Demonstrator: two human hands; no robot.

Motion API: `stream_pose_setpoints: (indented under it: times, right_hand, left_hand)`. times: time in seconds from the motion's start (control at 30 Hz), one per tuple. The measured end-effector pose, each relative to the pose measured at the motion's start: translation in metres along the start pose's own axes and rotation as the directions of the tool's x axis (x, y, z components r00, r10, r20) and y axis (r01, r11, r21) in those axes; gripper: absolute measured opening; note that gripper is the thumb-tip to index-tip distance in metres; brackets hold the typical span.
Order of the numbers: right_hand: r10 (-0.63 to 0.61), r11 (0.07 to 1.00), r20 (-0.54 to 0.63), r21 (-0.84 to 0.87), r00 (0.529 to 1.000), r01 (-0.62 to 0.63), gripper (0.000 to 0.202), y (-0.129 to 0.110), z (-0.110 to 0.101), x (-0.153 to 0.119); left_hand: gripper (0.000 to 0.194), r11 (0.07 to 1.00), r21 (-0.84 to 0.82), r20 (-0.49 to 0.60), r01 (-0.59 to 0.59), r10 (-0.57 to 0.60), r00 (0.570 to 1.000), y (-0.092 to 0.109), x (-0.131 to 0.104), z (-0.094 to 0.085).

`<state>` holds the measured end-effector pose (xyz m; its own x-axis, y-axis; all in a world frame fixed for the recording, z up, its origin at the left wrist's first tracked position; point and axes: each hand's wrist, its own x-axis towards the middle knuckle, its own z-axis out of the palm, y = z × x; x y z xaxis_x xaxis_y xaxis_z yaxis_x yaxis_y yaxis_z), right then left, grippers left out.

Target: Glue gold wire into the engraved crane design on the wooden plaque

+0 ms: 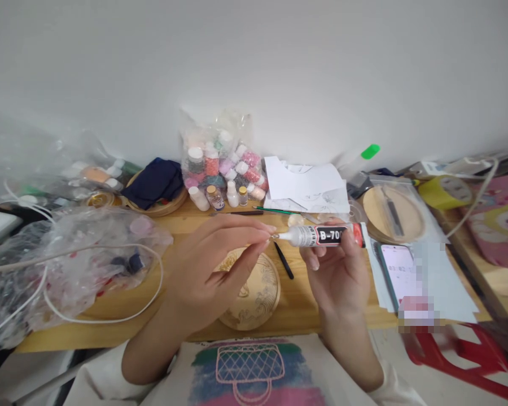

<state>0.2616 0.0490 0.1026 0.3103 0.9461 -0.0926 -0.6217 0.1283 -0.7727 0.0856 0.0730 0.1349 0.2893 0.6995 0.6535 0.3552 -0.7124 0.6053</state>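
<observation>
My right hand (pixel 341 276) is closed around a tube of B-7000 glue (pixel 307 235), held level with its nozzle pointing left. At the nozzle tip, the thumb and fingertips of my left hand (pixel 211 270) are pinched together on a tiny, shiny thing too small to name. Below my hands, a round wooden disc (pixel 262 299) with a carved or drawn wave pattern lies on the wooden table (pixel 305 313), partly hidden by my left hand. A slim black tool (pixel 284 262) rests just beside the disc.
Behind stand a clear bag of bead jars (pixel 224 158), small bottles (pixel 215 197) and white paper (pixel 307 183). Plastic bags (pixel 80 270) and a white cable (pixel 105 321) lie left. A phone (pixel 398 273), a wooden round (pixel 392 214) and yellow tape (pixel 444 192) are right; a red stool (pixel 452 358) stands below.
</observation>
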Motion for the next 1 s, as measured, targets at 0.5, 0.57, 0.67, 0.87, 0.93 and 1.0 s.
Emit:
stream_pose_setpoints:
  times: [0.5,0.57,0.67,0.87,0.93,1.0]
  right_hand:
    - [-0.037,0.998,0.012,-0.052,0.999,0.038,0.017,0.005,0.000,0.003]
    - [-0.037,0.998,0.010,-0.050,0.999,0.038,0.017,0.005,0.000,0.003]
    - [-0.038,0.998,0.008,-0.058,0.999,0.038,0.016,0.006,0.000,0.003]
    - [-0.022,0.998,-0.002,-0.059,1.000,0.022,0.016,0.009,-0.001,0.004]
    - [-0.025,0.998,-0.005,-0.057,1.000,0.024,0.016,0.009,-0.002,0.005]
    - [-0.034,0.998,-0.006,-0.056,0.999,0.033,0.017,0.009,-0.003,0.005]
  left_hand:
    - [0.030,0.999,0.032,-0.009,0.042,-0.041,0.999,-0.006,-0.002,-0.001]
    - [0.030,0.999,0.033,-0.007,0.041,-0.041,0.999,-0.007,-0.002,-0.001]
    - [0.031,0.998,0.045,0.001,0.045,-0.046,0.999,-0.009,-0.002,0.000]
    - [0.030,0.997,0.058,-0.010,0.047,-0.047,0.999,-0.012,-0.003,0.002]
    - [0.029,0.998,0.041,0.002,0.047,-0.047,0.999,-0.012,-0.003,0.001]
    - [0.029,0.998,0.027,0.014,0.053,-0.054,0.998,-0.012,-0.003,0.001]
